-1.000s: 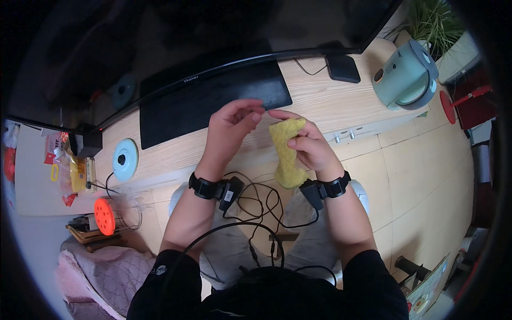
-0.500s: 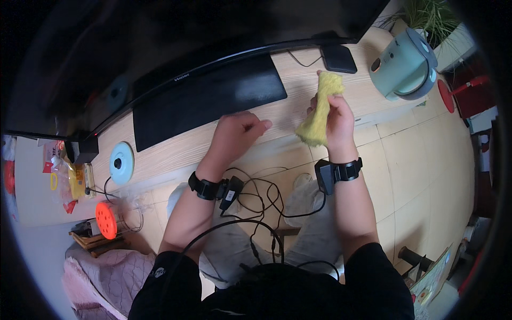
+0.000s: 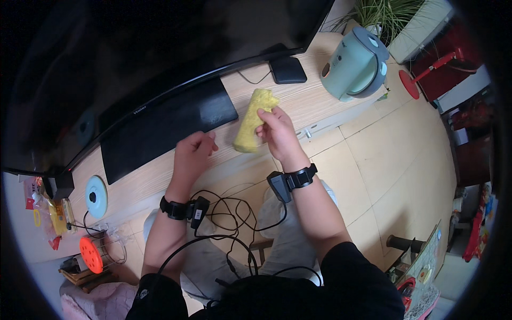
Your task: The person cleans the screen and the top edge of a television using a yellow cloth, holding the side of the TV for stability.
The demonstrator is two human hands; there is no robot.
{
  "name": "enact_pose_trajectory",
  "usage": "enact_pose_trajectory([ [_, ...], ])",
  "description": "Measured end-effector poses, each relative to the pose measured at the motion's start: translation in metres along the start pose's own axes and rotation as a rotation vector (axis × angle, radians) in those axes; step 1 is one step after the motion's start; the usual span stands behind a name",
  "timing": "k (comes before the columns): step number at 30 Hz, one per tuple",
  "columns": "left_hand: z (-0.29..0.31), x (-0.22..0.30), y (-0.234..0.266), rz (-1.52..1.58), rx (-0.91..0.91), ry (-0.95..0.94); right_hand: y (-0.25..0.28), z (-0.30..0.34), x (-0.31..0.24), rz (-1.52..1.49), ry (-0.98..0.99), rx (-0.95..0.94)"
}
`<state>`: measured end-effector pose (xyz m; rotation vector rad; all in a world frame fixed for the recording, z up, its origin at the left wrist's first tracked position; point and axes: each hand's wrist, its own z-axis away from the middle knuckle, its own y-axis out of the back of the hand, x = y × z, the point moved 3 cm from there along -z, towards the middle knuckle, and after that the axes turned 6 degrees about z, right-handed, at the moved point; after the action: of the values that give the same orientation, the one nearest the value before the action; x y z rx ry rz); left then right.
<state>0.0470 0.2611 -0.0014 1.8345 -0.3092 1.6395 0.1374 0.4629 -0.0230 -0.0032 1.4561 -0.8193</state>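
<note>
My right hand [image 3: 281, 134] is closed on a folded yellow cloth [image 3: 250, 121], thumb on top, near the front of the light wood tabletop [image 3: 314, 104]. My left hand [image 3: 193, 154] is curled into a loose fist with nothing visible in it, by the front edge of the black glossy stand base [image 3: 178, 120] of a large dark television [image 3: 160, 48]. Beyond the cloth lies a flat black box [image 3: 288, 70] with a thin cable. A pale teal electric kettle [image 3: 348, 65] stands to the right, and its round power base [image 3: 96, 196] sits at the left.
Black cables [image 3: 229, 210] hang below my wrists, running to the wrist-worn devices. A spiky green plant [image 3: 376, 13] is behind the kettle. At lower left is an orange perforated disc [image 3: 91, 255]; a red round-footed stand [image 3: 409, 84] is at right. Tiled floor [image 3: 373, 160] lies beyond the table.
The view has turned, so the kettle and tabletop sit further left. The cloth, still in my right hand, has shifted a little left of the black box. My left hand stays curled.
</note>
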Motion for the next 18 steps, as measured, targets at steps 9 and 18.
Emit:
enact_pose_trajectory([
  [9,-0.028,-0.003,0.019,0.686,0.213,0.210,-0.004,0.004,-0.004,0.248,0.048,0.096],
  [18,-0.063,-0.047,0.053,1.356,0.465,0.351,-0.005,-0.042,-0.013,0.255,0.176,0.287],
])
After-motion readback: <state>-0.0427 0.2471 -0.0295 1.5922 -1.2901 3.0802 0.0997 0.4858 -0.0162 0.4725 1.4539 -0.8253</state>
